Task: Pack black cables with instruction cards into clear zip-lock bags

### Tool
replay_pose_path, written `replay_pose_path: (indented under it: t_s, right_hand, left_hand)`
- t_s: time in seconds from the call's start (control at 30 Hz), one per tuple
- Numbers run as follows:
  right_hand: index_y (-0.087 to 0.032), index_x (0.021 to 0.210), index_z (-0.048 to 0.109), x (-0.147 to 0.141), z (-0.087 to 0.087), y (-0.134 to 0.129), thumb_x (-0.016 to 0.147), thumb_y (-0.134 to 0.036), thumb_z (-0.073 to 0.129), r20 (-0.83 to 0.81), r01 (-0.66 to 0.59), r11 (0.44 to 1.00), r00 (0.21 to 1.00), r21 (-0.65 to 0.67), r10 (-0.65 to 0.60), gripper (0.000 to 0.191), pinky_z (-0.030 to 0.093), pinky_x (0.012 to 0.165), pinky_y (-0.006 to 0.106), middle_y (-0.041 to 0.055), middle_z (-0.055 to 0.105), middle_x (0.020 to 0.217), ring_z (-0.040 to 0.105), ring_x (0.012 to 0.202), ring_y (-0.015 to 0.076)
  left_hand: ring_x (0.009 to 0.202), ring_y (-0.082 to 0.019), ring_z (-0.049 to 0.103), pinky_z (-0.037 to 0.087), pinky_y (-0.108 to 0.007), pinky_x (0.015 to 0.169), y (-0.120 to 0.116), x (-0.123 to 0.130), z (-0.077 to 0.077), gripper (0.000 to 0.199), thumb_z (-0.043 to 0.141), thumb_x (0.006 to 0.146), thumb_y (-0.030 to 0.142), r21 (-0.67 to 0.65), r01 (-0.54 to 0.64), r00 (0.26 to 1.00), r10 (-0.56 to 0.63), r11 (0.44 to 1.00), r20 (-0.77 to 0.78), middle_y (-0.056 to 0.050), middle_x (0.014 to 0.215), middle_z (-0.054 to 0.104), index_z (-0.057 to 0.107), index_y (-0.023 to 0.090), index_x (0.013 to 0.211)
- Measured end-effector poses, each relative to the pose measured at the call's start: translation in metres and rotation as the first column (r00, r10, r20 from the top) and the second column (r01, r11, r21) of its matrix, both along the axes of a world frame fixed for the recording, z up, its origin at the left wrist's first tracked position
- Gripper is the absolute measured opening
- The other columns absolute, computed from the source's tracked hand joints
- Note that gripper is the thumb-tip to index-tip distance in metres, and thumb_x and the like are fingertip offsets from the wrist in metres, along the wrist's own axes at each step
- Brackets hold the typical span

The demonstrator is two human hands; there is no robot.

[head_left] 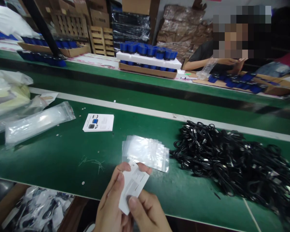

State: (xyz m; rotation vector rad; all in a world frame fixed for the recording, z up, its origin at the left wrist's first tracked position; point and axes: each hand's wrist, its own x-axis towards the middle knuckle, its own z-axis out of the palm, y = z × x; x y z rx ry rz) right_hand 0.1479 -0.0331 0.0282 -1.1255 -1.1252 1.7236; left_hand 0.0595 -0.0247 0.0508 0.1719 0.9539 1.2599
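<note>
Both hands hold one white printed leaflet (132, 185) over the front edge of the green table. My left hand (112, 199) grips its left side, thumb along the edge. My right hand (147, 209) pinches the lower right part, with the thumb on the printed face. Just beyond the fingers lies a fanned stack of clear zip bags (147, 151). Farther back on the left is a pile of printed leaflets (99, 122) with pictures of blue and black devices. A large heap of coiled black cables (222, 158) lies to the right.
A long clear plastic package (38, 124) and a bulky plastic bag (7, 93) lie at the left. Below the table edge stands a box of bagged cables (41, 209). Across the table are blue items (147, 50) in trays, and a co-worker (207, 58) handles clear plastic.
</note>
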Motion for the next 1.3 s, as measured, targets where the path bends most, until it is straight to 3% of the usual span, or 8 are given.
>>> replay_pose_path:
  t_s: [0.23,0.4,0.53,0.67,0.8,0.9,1.07,1.3]
  right_hand:
    - [-0.017,0.077,0.069,-0.002,-0.014,-0.009,0.089,-0.056,0.041,0.294,0.026,0.970,0.951,0.242,-0.099,0.049,0.046,0.055,0.025,0.0017,0.053,0.054,0.046,0.050,0.0137]
    - [-0.015,0.087,0.066,0.002,-0.015,-0.001,0.086,-0.059,0.048,0.027,-0.039,0.999,0.999,0.029,0.038,0.048,0.042,0.045,0.020,-0.0014,0.052,0.056,0.046,0.046,0.0098]
    - [-0.013,0.080,0.064,0.013,-0.008,0.008,0.077,-0.057,0.063,-0.067,-0.013,0.999,0.998,-0.048,0.010,0.044,0.040,0.045,0.017,-0.0026,0.050,0.057,0.043,0.047,0.0071]
    - [-0.013,0.069,0.064,0.020,0.000,0.010,0.075,-0.055,0.066,-0.045,0.168,0.984,0.984,-0.060,-0.171,0.043,0.038,0.042,0.018,-0.0026,0.049,0.052,0.041,0.043,0.0065]
    - [-0.013,0.069,0.067,0.021,-0.001,0.009,0.076,-0.052,0.068,-0.001,0.284,0.958,0.959,-0.047,-0.285,0.040,0.042,0.045,0.019,-0.0005,0.054,0.054,0.046,0.048,0.0084]
    - [-0.013,0.070,0.069,0.027,-0.003,0.009,0.076,-0.057,0.065,0.029,0.202,0.979,0.979,-0.023,-0.201,0.044,0.044,0.047,0.019,0.0006,0.056,0.057,0.049,0.051,0.0092]
    - [-0.014,0.064,0.062,0.043,0.001,0.012,0.087,-0.057,0.050,0.084,0.019,0.993,0.996,0.119,-0.029,0.051,0.043,0.045,0.019,0.0004,0.053,0.057,0.050,0.047,0.0086]
    - [-0.019,0.058,0.065,0.038,-0.005,0.000,0.084,-0.054,0.055,0.199,0.170,0.958,0.955,0.230,-0.218,0.045,0.045,0.043,0.025,0.0030,0.053,0.052,0.048,0.046,0.0137]
  left_hand:
    - [0.110,-0.025,0.063,0.052,-0.027,0.083,0.000,0.001,-0.004,0.031,0.071,0.074,0.047,-0.036,-0.048,0.999,0.047,0.998,-0.019,-0.002,0.104,0.073,0.059,0.025,0.093]
    - [0.103,-0.026,0.065,0.056,-0.027,0.069,0.003,-0.001,-0.003,0.030,0.069,0.075,0.046,-0.042,-0.007,1.000,0.007,0.999,-0.004,-0.003,0.101,0.073,0.058,0.026,0.094]
    - [0.092,-0.028,0.068,0.048,-0.022,0.044,0.003,-0.006,-0.005,0.031,0.064,0.079,0.049,0.018,0.157,0.986,-0.156,0.987,-0.051,-0.008,0.107,0.071,0.058,0.026,0.099]
    - [0.090,-0.027,0.066,0.053,-0.027,0.059,0.001,-0.015,-0.007,0.055,0.068,0.075,0.048,0.156,0.278,0.909,-0.207,0.948,-0.363,-0.009,0.119,0.066,0.053,0.031,0.125]
    - [0.075,-0.022,0.065,0.048,-0.024,0.069,0.004,-0.024,-0.004,0.022,0.073,0.072,0.028,0.196,0.513,0.579,-0.168,0.836,-0.798,-0.003,0.080,0.074,0.075,0.028,0.094]
    - [0.055,-0.019,0.059,0.045,-0.023,0.056,0.005,-0.024,0.003,0.013,0.065,0.078,0.031,0.255,0.521,0.632,-0.168,0.814,-0.756,0.000,0.060,0.070,0.077,0.031,0.081]
    - [0.058,-0.020,0.060,0.045,-0.024,0.059,0.003,-0.022,0.010,0.013,0.065,0.077,0.037,0.281,0.496,0.651,-0.137,0.821,-0.747,0.000,0.061,0.070,0.077,0.031,0.078]
    - [0.045,-0.012,0.046,0.035,-0.022,0.048,-0.001,-0.023,-0.006,0.044,0.056,0.081,0.052,0.100,0.535,0.571,-0.273,0.839,-0.774,0.002,0.045,0.051,0.061,0.019,0.053]
